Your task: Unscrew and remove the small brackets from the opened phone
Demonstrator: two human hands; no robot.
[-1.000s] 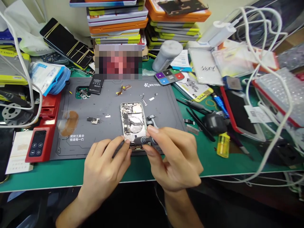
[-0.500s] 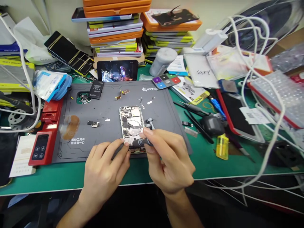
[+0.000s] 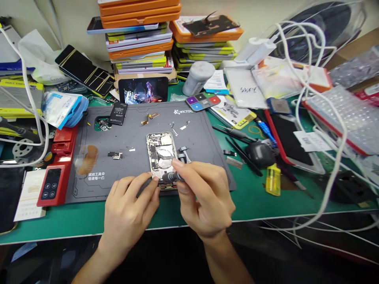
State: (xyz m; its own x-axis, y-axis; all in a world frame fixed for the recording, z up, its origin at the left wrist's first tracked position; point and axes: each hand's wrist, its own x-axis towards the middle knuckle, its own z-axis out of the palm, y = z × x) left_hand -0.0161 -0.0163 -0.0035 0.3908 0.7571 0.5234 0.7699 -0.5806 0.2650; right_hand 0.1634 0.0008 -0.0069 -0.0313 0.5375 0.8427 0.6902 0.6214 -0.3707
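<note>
An opened smartphone (image 3: pixel 163 157) lies on the grey work mat (image 3: pixel 124 173), with its inner parts and a round pale coil showing. My left hand (image 3: pixel 132 201) is closed at the phone's lower left corner, fingertips on its edge. A dark patch shows between those fingers; I cannot tell what it is. In a pinch, my right hand (image 3: pixel 205 197) holds a dark-handled screwdriver (image 3: pixel 170 177) low over the phone's bottom end. Its tip is too small to make out. Just right of the phone lies a small dark part with a flex cable (image 3: pixel 184 152).
Loose small parts (image 3: pixel 115 155) and a black battery (image 3: pixel 119 113) lie on the mat. A red device (image 3: pixel 52 183) stands at its left edge. Behind it, a phone (image 3: pixel 143 90) plays video. Tools (image 3: pixel 244 156), a yellow lighter (image 3: pixel 272 180) and white cables (image 3: pixel 334 189) crowd the right.
The view has shifted slightly, so most things sit a little further left. Both hands keep nearly the same pose at the phone, the screwdriver still in the right one.
</note>
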